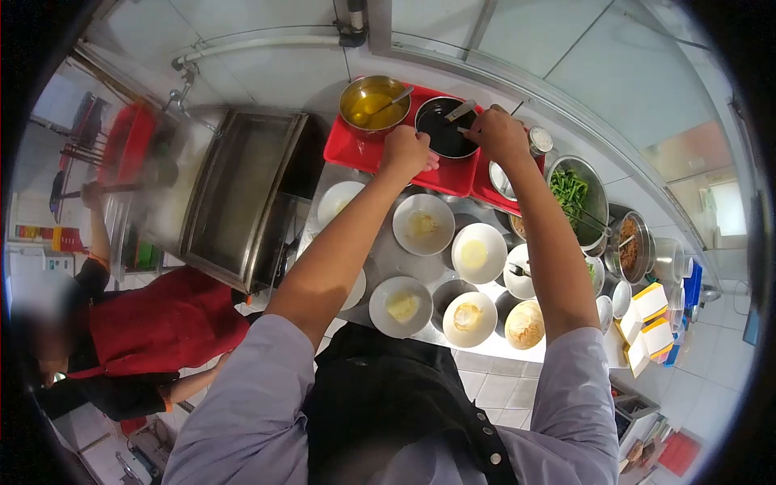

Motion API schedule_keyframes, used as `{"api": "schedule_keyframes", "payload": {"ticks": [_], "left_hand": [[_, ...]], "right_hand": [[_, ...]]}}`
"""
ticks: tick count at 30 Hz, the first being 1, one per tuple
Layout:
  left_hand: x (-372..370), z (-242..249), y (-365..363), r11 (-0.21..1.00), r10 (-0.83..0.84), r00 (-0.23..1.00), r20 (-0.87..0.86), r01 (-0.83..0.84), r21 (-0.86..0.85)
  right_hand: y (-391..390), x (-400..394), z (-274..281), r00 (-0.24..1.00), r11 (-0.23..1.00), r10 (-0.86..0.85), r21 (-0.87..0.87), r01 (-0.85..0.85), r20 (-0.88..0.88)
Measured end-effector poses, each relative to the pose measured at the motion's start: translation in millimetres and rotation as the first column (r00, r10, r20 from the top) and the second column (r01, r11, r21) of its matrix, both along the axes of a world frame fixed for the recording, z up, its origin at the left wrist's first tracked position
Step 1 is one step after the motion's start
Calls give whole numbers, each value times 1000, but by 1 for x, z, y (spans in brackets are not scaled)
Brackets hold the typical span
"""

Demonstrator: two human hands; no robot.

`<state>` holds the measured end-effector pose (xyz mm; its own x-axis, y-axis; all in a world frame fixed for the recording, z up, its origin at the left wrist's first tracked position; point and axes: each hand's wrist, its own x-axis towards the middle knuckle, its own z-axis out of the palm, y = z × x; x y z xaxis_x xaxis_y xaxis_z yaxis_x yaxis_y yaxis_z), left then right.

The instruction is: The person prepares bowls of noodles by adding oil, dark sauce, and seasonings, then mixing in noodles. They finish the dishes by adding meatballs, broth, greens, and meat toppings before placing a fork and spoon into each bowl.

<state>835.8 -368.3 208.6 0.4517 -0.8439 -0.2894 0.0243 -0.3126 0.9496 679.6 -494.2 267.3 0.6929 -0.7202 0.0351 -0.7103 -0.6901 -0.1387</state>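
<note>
My left hand (408,151) is closed over the red tray (343,149), just below a metal bowl of yellow liquid (373,101) with a spoon in it; what its fingers hold, if anything, is too small to tell. At the right edge of a bowl of dark liquid (436,137), my right hand (495,131) has its fingers closed on a utensil handle reaching into the bowl. A second handle lies over that bowl's rim. Below the tray stand several white bowls, among them one with a pale yellow portion (402,306) and one with a light brown layer (525,325).
To the right are a bowl of chopped greens (570,194), a pot of brown minced food (630,246) and yellow-edged boxes (647,323). A steaming metal basin (238,186) is at the left, with a co-worker in a red apron (162,319) below it.
</note>
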Motion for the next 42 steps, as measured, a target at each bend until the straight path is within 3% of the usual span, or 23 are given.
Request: {"api": "schedule_keyframes", "payload": {"ticks": [2, 4, 6, 7, 9, 13, 14, 16, 18, 28, 30, 32, 35, 42], "left_hand": [[-1, -4, -2, 999, 16, 1000, 17, -15, -43], [-1, -4, -3, 996, 34, 988, 148, -22, -82], [-3, -5, -4, 995, 56, 989, 139, -43, -92], [-4, -5, -3, 993, 71, 989, 132, -58, -101], [-6, -6, 2, 991, 86, 987, 134, -71, -118], [-13, -3, 11, 984, 106, 980, 166, -80, -158], [-15, 1, 14, 984, 113, 979, 169, -87, -158], [-19, 10, 19, 980, 131, 983, 127, -108, -170], [-25, 22, 29, 984, 123, 983, 136, -103, -144], [-71, 75, 117, 974, 204, 967, 149, -185, -133], [-81, 74, 137, 968, 232, 962, 146, -213, -136], [-91, 71, 162, 954, 292, 947, 135, -277, -117], [-103, 68, 200, 940, 332, 935, 128, -317, -124], [-107, 21, 275, 898, 435, 890, 138, -439, 2]], "right_hand": [[-4, 1, -4, 1000, 1000, 10, -17, -9, 17], [-9, -4, -6, 999, 999, 22, -39, -21, 35], [-14, -11, -2, 976, 989, -57, 147, 26, 211], [-15, -15, 1, 976, 989, -51, 147, 20, 211], [-17, -24, 7, 908, 963, -134, 267, 26, 396], [-21, -39, 1, 860, 935, -231, 347, 67, 456], [-16, -42, 2, 799, 903, -303, 425, 67, 519], [-13, -45, 2, 732, 862, -374, 504, 49, 569], [-12, -48, 2, 653, 793, -389, 597, -122, 650], [59, -69, 31, 659, 791, -233, 534, -298, 715], [72, -77, 26, 624, 652, -347, 659, -375, 700], [88, -84, 18, 655, 650, -333, 668, -362, 678], [118, -83, 11, 648, 477, -436, 771, -422, 624], [166, -73, -21, 691, 255, -493, 847, -466, 529]]}}
